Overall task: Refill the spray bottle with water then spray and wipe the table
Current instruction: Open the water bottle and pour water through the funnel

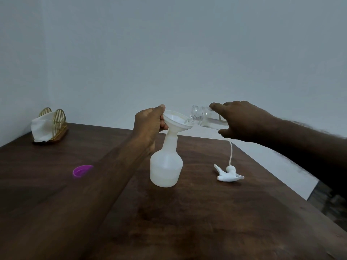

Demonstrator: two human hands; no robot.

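A white translucent spray bottle stands upright in the middle of the dark wooden table, partly filled with liquid. A white funnel sits in its neck. My left hand grips the funnel's rim. My right hand holds a clear water bottle tipped almost flat, its mouth over the funnel, water running in. The white spray trigger head with its thin dip tube lies on the table to the right of the bottle.
A purple cap lies on the table to the left of my left forearm. At the far left corner stands a gold wire holder with a white cloth in it. The table's right edge runs diagonally, with floor beyond.
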